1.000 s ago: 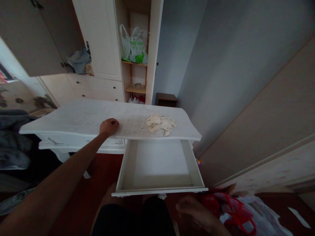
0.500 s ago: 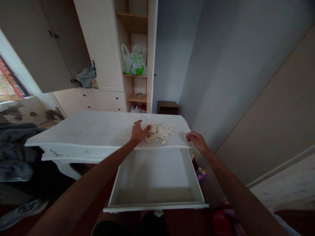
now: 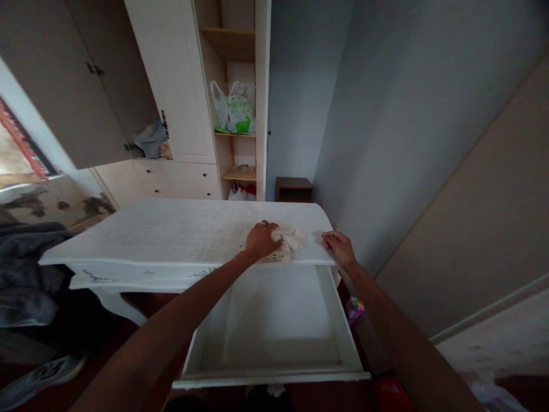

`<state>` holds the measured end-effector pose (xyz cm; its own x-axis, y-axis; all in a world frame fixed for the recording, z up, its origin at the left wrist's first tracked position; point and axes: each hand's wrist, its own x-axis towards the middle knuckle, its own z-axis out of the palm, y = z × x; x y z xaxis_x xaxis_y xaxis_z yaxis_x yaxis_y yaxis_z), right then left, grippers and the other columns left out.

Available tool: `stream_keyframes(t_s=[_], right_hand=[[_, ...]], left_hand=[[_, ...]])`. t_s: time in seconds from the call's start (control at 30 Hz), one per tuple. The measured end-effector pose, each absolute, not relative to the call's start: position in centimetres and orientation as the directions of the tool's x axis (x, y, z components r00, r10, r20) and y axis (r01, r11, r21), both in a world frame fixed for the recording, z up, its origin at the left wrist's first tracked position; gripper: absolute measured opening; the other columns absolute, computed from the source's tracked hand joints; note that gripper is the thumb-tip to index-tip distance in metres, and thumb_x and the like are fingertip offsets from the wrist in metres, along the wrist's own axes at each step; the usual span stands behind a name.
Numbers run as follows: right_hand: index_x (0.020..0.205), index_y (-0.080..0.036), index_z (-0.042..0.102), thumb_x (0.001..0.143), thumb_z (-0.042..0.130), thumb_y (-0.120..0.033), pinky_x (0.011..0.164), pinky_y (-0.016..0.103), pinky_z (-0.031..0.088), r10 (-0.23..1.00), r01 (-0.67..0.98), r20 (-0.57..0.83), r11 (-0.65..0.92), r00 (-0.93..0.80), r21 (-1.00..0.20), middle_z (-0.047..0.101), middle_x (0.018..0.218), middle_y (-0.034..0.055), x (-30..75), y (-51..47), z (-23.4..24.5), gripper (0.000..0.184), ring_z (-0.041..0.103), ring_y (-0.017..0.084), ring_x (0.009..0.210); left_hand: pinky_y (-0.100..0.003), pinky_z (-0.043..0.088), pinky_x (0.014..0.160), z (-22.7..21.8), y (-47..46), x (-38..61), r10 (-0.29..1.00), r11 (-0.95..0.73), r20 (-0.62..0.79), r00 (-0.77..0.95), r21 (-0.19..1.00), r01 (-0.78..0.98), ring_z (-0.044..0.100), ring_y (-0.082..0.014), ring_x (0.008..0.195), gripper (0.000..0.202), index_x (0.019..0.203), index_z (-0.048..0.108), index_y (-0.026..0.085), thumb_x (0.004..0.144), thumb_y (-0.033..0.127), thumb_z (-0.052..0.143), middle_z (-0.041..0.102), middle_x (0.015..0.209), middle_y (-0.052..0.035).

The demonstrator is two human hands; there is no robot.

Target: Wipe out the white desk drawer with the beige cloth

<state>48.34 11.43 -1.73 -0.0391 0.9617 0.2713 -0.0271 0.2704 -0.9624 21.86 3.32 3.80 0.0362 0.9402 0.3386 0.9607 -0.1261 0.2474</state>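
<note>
A crumpled cream cloth [image 3: 290, 242] lies near the front right of the white table top [image 3: 171, 229]. My left hand [image 3: 262, 240] is closed on the cloth's left side. My right hand [image 3: 338, 247] rests at the table's front right corner, fingers curled over the edge, a short gap right of the cloth. Below both hands the table's white drawer [image 3: 274, 372] stands pulled out, and nothing shows inside it.
A cream wardrobe [image 3: 180, 97] stands behind, one door open, with plastic bags [image 3: 234, 109] on an open shelf. A small dark stool [image 3: 294, 189] sits in the corner. Dark clothes [image 3: 26, 274] are heaped at the left. A grey wall runs close along the right.
My left hand slid right along the table top and closed on the cloth, bunching it. My right hand came up from below to the table's right corner.
</note>
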Motion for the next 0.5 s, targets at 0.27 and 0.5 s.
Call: stream_keyframes(t_s=[0.27,0.5], right_hand=[[0.067,-0.015,0.066,0.067,0.074,-0.05,0.054,0.023,0.039,0.949,0.06,0.31,0.313,-0.053,-0.948,0.061,0.058,0.0007,48.0,11.4,-2.1,0.036,0.048,0.009,0.052],[0.067,-0.015,0.066,0.068,0.073,-0.05,0.052,0.023,0.037,0.939,0.16,0.34,0.345,-0.06,-0.925,0.061,0.057,0.0017,47.9,11.7,-2.6,0.036,0.048,0.01,0.051]], left_hand=[[-0.044,0.049,0.096,0.4,-7.3,17.0,0.663,-0.651,0.276,0.696,-0.247,0.718,0.058,-0.028,0.113,0.044,0.125,0.062,0.025,0.085,0.043,0.06,0.065,0.119,-0.0117],[-0.043,0.049,0.095,-3.2,-9.8,13.2,0.834,-0.493,0.098,0.543,-0.309,0.814,0.057,-0.0269,0.117,0.032,0.114,0.067,0.025,0.087,0.015,0.053,0.064,0.121,-0.0128]])
